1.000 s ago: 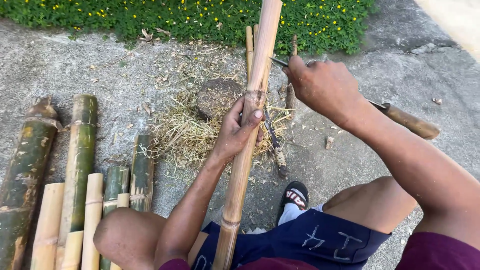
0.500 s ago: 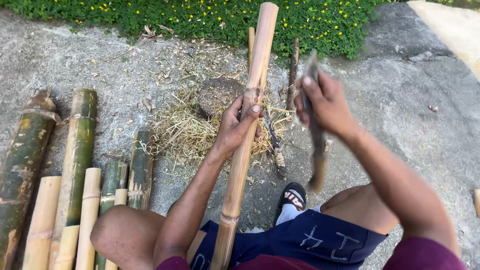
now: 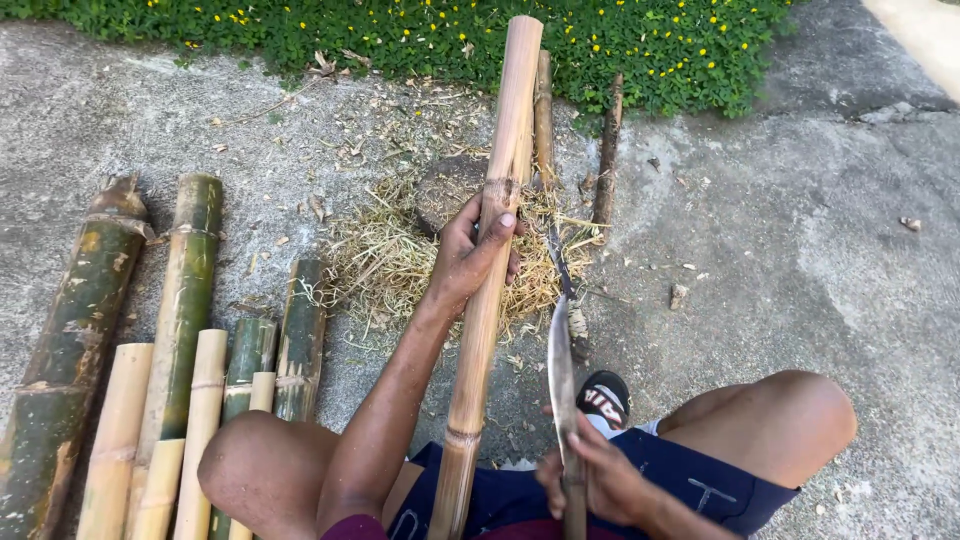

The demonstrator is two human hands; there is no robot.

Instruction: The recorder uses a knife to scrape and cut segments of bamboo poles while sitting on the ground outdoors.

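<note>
Gripping bamboo pole [image 3: 487, 300], left hand [image 3: 470, 255]; right hand [image 3: 598, 485] holds knife [image 3: 560, 370].

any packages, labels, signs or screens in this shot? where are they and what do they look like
No packages, signs or screens.
Sandal: beside the knife blade, black with a small red and white printed mark.
Shorts: bottom right, dark blue with pale line markings.

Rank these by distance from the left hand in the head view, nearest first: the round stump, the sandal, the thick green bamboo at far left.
Measured from the left hand, which grips the upright bamboo pole:
1. Round stump: just above the hand, amid the shavings.
2. Sandal: lower right, beside the blade.
3. Thick green bamboo: far left, at the edge of the row.
</note>
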